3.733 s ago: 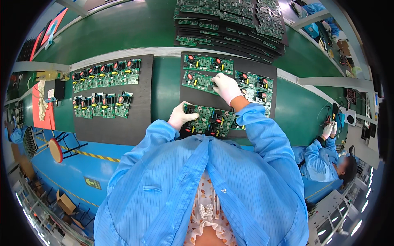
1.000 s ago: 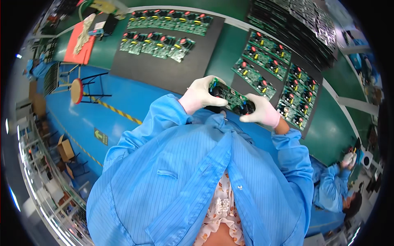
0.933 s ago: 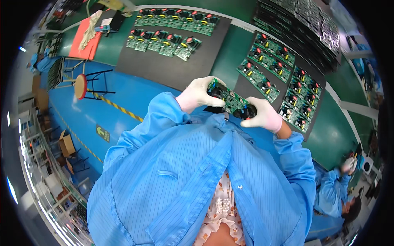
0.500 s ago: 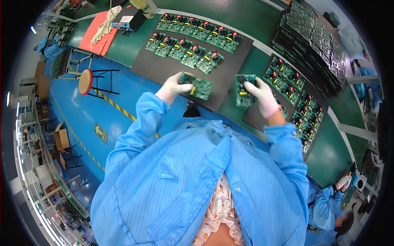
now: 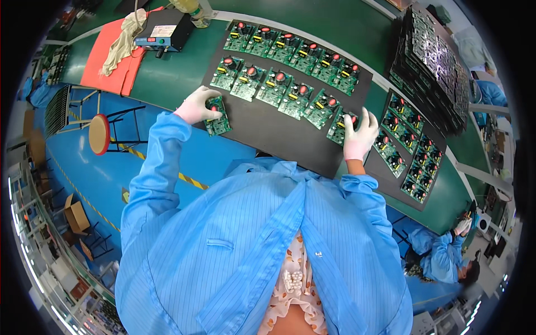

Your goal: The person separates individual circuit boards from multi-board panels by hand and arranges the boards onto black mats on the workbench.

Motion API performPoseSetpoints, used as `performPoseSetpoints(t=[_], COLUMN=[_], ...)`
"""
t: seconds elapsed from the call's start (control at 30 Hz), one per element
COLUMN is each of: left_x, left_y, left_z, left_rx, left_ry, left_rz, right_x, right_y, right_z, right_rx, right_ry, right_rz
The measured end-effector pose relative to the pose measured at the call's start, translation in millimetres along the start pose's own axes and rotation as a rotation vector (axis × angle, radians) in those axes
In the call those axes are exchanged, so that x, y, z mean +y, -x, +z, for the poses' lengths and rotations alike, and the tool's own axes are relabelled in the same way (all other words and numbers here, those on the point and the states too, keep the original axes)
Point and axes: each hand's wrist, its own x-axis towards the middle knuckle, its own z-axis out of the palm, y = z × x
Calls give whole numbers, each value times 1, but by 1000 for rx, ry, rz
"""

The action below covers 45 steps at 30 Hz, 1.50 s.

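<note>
My left hand, in a white glove, pinches a green circuit board by its upper edge, at the near left part of the dark grey mat. My right hand, gloved too, has thumb and forefinger apart beside another circuit board at the right end of the front row. That board lies on the mat, and the thumb overlaps its right side; whether it touches cannot be told. Two slanting rows of similar boards with red-topped round parts and yellow parts cover the mat's far half.
Right of the mat, a second dark sheet carries several more boards. Tall stacks of dark panels stand behind it. A blue-fronted control box, a red sheet and a cloth occupy the left. A stool stands on the blue floor.
My left hand has moved left with its board. The board from my right hand now lies at the front row's right end, and that hand's fingers have parted. The view has shifted.
</note>
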Motion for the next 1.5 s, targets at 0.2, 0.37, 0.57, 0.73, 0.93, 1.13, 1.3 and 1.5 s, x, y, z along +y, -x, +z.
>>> performPoseSetpoints(t=[0.2, 0.37, 0.57, 0.73, 0.93, 1.13, 1.3, 1.5], left_x=[-36, -44, -51, -64, -48, 19, 68, 43], left_y=[-23, -10, -13, -25, -22, -11, -53, -92], left_z=[-3, 7, 1, -5, 8, 28, 81, 104], left_rx=[83, 215, 212, 243, 224, 407, 456, 479], left_ry=[-177, -69, -6, -56, -14, -278, -363, -316], left_rz=[346, 444, 552, 619, 631, 675, 751, 652], right_x=[-27, -30, -50, -44, -34, -23, 1, -26], right_y=[-21, -33, -31, -32, -37, -6, 12, 10], right_z=[0, 1, 0, 12, 6, -29, -20, -19], right_rx=[-212, -292, -296, -353, -363, -78, -145, -58], right_ry=[58, 37, 101, -48, -107, 69, 26, 8], right_rz=[-297, -435, -533, -524, -541, -217, -8, -176])
